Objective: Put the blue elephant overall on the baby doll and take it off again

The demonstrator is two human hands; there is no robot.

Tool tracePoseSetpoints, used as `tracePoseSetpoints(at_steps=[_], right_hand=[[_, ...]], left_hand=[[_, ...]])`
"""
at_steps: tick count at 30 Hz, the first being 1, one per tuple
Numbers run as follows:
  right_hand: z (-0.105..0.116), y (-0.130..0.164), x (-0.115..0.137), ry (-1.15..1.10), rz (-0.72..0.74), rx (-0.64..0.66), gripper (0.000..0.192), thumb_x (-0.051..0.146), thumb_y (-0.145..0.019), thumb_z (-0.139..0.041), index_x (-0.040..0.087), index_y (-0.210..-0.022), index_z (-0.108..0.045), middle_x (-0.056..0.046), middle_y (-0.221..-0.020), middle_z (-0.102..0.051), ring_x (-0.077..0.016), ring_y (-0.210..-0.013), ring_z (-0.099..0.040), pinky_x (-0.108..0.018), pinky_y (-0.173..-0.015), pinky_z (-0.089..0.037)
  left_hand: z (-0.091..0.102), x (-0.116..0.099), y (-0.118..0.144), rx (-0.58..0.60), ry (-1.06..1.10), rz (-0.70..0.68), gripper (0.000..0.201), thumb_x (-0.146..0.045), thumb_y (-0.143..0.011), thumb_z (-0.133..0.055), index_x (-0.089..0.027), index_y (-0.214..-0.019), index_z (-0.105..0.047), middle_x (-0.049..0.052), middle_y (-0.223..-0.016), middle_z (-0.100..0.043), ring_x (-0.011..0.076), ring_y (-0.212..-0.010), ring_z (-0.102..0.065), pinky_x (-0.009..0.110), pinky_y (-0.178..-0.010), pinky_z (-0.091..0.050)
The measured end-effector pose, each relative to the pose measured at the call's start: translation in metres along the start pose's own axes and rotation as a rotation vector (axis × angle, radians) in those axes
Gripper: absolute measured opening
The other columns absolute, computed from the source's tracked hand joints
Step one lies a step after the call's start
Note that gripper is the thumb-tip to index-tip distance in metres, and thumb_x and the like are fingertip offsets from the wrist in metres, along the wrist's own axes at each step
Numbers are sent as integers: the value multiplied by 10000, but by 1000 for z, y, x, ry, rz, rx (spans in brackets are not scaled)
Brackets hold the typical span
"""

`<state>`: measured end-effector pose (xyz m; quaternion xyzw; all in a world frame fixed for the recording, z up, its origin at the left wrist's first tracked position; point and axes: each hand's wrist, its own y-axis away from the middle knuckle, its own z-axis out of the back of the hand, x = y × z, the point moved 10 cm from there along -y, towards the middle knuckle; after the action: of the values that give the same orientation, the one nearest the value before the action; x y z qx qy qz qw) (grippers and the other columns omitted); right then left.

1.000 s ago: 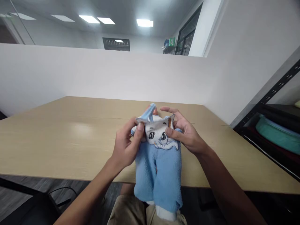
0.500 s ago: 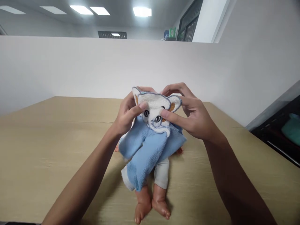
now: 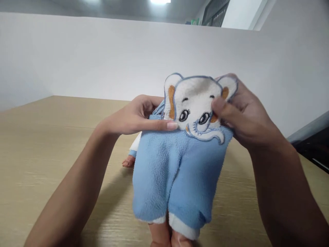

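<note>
Small blue fleece overalls (image 3: pixel 177 164) with white cuffs hang spread out between my two hands. Their bib is a white elephant face with embroidered eyes, trunk and orange-lined ears. My left hand (image 3: pixel 138 115) pinches the waist edge beside the elephant's left ear, thumb in front. With the thumb across the elephant's face, my right hand (image 3: pixel 239 109) grips the bib at the other ear. Behind the overalls lies a doll (image 3: pixel 128 161); its lower legs show beneath the cuffs and one hand with a white, blue-edged sleeve sticks out at the left. The rest of the doll is hidden.
The light wooden table (image 3: pixel 51 164) spreads under the doll. A white partition wall (image 3: pixel 102 58) rises at its back edge. Something dark and glossy (image 3: pixel 313 147) stands beyond the table's right side.
The overalls, folded and crumpled before, now hang spread flat, raised closer to me. My left hand has moved to the waist edge. The view has tilted down.
</note>
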<state>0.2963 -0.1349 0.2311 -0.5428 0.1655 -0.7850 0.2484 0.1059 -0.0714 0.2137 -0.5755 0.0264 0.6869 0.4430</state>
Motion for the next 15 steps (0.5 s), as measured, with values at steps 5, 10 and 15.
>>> tracePoseSetpoints(at_steps=[5, 10, 15], right_hand=[[-24, 12, -27, 152, -54, 516, 578, 337, -704, -1019, 234, -1231, -806, -40, -1189, -824, -340, -1196, -760, -417, -958, -675], [-20, 5, -19, -68, -7, 340, 446, 453, -823, -935, 248, -1204, -825, -48, -1140, -835, -343, -1164, -776, -463, -989, -661], [-50, 14, -31, 11, -66, 526, 519, 424, -767, -970, 225, -1218, -809, -41, -1101, -836, -306, -1135, -783, -407, -958, -672]], left_hand=[[2, -13, 6, -30, 7, -75, 410, -488, -723, -993, -206, -858, -728, 17, -862, -728, 284, -912, -777, 385, -678, -671], [12, -13, 7, -151, 62, -92, 478, -504, -672, -1016, -186, -865, -715, 62, -925, -741, 365, -1052, -768, 450, -748, -679], [-16, -13, 1, -43, 145, -90, 446, -574, -797, -922, -199, -943, -729, 45, -953, -753, 303, -1002, -779, 417, -818, -667]])
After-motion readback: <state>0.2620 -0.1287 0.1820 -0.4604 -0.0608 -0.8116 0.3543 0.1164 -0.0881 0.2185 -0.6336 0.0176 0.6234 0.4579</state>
